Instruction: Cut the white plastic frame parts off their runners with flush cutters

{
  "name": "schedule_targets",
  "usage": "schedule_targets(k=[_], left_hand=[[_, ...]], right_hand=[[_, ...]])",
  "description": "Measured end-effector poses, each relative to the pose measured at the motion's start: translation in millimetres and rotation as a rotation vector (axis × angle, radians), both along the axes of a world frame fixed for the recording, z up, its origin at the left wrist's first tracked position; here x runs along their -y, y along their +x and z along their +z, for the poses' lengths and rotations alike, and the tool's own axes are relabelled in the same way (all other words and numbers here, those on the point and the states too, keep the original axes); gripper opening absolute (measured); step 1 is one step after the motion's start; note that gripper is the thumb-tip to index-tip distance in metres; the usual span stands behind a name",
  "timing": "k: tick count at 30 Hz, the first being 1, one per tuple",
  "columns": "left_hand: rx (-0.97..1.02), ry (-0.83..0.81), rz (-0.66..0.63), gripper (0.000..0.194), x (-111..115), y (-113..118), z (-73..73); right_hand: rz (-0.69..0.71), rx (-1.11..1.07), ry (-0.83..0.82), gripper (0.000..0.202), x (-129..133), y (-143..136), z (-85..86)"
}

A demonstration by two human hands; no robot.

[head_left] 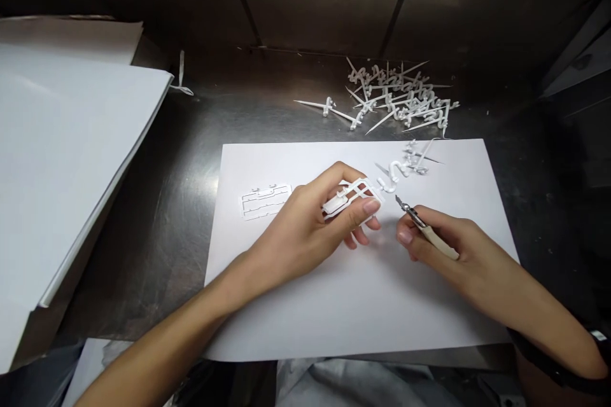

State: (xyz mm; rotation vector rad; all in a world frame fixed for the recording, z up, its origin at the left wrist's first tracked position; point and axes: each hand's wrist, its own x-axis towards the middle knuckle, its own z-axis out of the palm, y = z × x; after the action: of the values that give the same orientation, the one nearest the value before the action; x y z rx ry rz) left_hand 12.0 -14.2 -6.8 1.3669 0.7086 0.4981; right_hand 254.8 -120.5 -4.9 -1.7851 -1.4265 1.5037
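Head camera: we find the left hand (315, 222) closed on a white plastic frame (335, 205), pinched between the thumb and the fingers, its far end projecting past the thumb tip. We judge this grip leaves that end clear and accessible from the right. A curled white runner (395, 172) extends beyond those fingertips; whether it is joined to the frame we cannot confirm. The right hand (470, 261) is wrapped around pale-handled nippers (427, 231), fingers narrow on the grips, the tip directed at the runner but apart from it; we cannot tell whether the jaws are parted. A second frame (260, 203) lies flat left of the left fingers, on a white sheet (353, 311) that probably protects the parts from the metal worktop (200, 140). Ahead of both hands' fingers, we note a heap of white runners (405, 102), presumably set there to keep the space between the hands free.
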Motion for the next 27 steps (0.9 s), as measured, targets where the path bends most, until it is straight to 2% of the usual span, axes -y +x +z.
schedule_targets(k=[4, 9, 20, 27], left_hand=[[-0.048, 0.019, -0.036, 0.025, 0.1, 1.4, 1.8], [-0.046, 0.012, 0.022, 0.034, 1.1, 2.4, 3.2], [0.025, -0.041, 0.037, 0.025, 2.1, 5.9, 2.5], [0.046, 0.002, 0.013, 0.024, 0.7, 4.3, 3.8]], right_hand=[[0.031, 0.014, -0.002, 0.048, 1.0, 2.2, -0.1], [0.048, 0.068, -0.003, 0.050, 0.2, 0.7, 2.7], [0.067, 0.043, -0.037, 0.044, -0.4, 0.1, 4.4], [0.052, 0.054, -0.059, 0.045, -0.9, -1.2, 8.8]])
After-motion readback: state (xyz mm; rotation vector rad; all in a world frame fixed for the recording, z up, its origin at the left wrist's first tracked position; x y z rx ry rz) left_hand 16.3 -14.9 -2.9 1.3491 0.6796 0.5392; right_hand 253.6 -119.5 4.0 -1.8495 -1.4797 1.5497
